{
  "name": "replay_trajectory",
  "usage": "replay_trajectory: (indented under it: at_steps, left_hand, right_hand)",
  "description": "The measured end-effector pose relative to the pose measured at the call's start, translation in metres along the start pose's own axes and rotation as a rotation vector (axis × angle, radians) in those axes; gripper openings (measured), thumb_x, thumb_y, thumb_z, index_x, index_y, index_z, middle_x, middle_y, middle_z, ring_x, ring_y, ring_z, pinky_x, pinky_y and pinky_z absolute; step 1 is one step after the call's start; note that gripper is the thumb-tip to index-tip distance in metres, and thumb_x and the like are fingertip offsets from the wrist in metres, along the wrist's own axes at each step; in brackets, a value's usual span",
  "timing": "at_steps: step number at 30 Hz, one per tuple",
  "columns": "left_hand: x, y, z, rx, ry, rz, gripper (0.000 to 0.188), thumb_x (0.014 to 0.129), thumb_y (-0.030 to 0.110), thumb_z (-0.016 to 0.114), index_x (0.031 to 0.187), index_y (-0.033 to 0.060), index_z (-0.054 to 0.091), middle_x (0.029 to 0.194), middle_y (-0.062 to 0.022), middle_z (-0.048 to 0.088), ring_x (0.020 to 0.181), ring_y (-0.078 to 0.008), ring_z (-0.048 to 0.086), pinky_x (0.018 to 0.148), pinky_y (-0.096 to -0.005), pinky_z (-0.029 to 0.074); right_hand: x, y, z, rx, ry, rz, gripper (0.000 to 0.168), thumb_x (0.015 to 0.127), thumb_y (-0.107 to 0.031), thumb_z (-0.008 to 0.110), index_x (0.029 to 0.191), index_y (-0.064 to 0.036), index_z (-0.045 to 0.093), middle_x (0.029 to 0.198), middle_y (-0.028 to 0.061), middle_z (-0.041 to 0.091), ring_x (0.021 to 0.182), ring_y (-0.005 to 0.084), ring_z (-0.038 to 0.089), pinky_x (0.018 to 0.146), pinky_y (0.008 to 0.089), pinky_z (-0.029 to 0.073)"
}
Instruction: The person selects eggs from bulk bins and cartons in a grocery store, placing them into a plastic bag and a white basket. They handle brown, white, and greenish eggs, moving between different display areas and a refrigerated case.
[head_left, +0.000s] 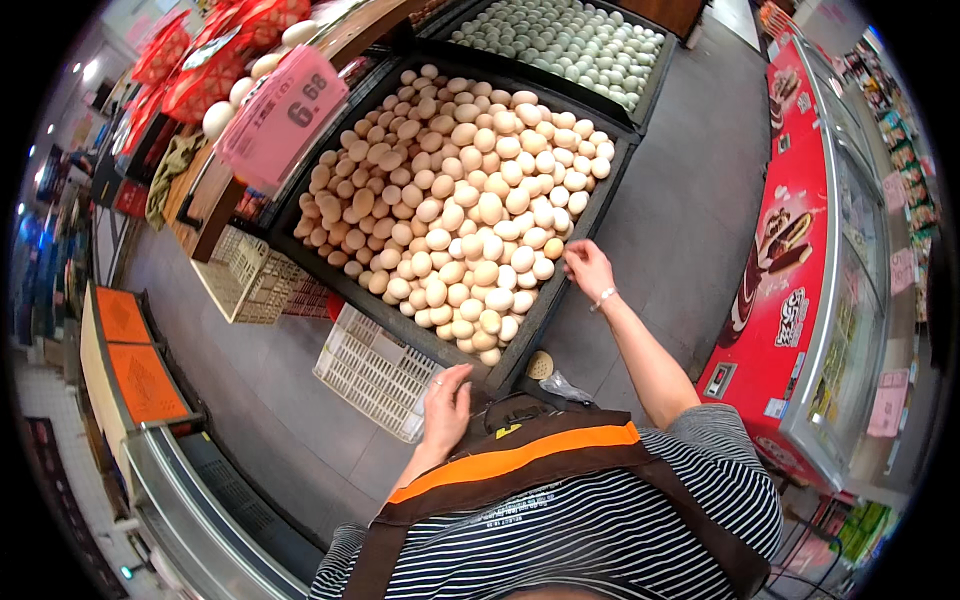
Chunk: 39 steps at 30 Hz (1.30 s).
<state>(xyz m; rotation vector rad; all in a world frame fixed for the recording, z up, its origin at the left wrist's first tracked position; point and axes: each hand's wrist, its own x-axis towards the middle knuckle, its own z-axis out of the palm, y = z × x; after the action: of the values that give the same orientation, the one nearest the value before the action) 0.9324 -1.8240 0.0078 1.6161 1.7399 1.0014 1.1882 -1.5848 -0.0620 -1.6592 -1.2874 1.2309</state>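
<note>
A large dark bin (575, 270) piled with brown and cream eggs (465, 195) stands before me. At its right rim is my right hand (589, 268), its fingers curled beside a darker tan egg (553, 248). Whether those fingers hold anything is not clear. My left hand (448, 405) rests near the bin's front corner, fingers loosely bent and thumb apart, with nothing seen in it. I cannot tell if it touches the rim. The eggs heap above the rim along the front right side.
Behind stands another bin of pale greenish eggs (562, 49). A pink price card (289, 120) is on the left beside red net bags (210, 82). White plastic crates (375, 367) sit on the floor at left. A red chest freezer (780, 247) lines the right.
</note>
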Motion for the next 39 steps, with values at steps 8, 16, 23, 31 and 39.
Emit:
replay_trajectory:
  at_steps: [8, 16, 23, 31, 39]
  left_hand:
    - [-0.068, -0.01, -0.016, 0.026, 0.065, -0.203, 0.028, 0.083, -0.002, 0.058, 0.11, 0.002, 0.061, 0.103, -0.0161, 0.064, 0.096, -0.0338, 0.062, 0.083, -0.0371, 0.049]
    - [-0.134, -0.008, -0.002, 0.029, 0.253, -0.507, 0.029, 0.084, -0.003, 0.058, 0.113, 0.0022, 0.061, 0.102, -0.0156, 0.063, 0.092, -0.0274, 0.065, 0.077, -0.0336, 0.053]
    - [-0.166, 0.01, 0.01, 0.023, 0.375, -0.758, 0.029, 0.085, -0.002, 0.058, 0.114, 0.0019, 0.061, 0.104, -0.0156, 0.063, 0.093, -0.0257, 0.066, 0.074, -0.0324, 0.055]
    - [-0.152, 0.001, 0.003, 0.078, 0.301, -0.739, 0.025, 0.084, -0.001, 0.059, 0.109, 0.0014, 0.062, 0.098, -0.0171, 0.064, 0.09, -0.0291, 0.066, 0.075, -0.0356, 0.053]
    - [-0.065, -0.019, -0.027, 0.121, 0.182, -0.469, 0.021, 0.085, 0.002, 0.059, 0.106, 0.0031, 0.063, 0.1, -0.0147, 0.065, 0.093, -0.0332, 0.063, 0.08, -0.0382, 0.051]
  right_hand:
    - [0.108, -0.103, 0.057, -0.49, -0.057, -0.519, 0.04, 0.079, -0.029, 0.066, 0.107, -0.002, 0.058, 0.108, 0.0203, 0.059, 0.104, 0.0359, 0.056, 0.091, 0.0422, 0.046]
    - [0.179, -0.168, 0.141, -0.921, -0.001, -0.608, 0.04, 0.082, -0.032, 0.061, 0.116, -0.013, 0.057, 0.123, 0.0191, 0.051, 0.115, 0.0362, 0.05, 0.094, 0.0479, 0.045]
    - [0.212, -0.163, 0.171, -1.176, -0.118, -0.68, 0.036, 0.09, -0.03, 0.049, 0.121, -0.011, 0.055, 0.126, 0.0216, 0.05, 0.115, 0.038, 0.049, 0.095, 0.0448, 0.045]
    - [0.248, -0.165, 0.172, -1.263, -0.242, -0.561, 0.048, 0.087, -0.034, 0.058, 0.128, -0.011, 0.048, 0.129, 0.0235, 0.048, 0.118, 0.04, 0.049, 0.094, 0.0435, 0.047]
    - [0.255, -0.172, 0.164, -1.25, -0.357, -0.652, 0.057, 0.081, -0.041, 0.066, 0.125, -0.009, 0.047, 0.123, 0.0248, 0.053, 0.109, 0.0391, 0.057, 0.09, 0.0455, 0.048]
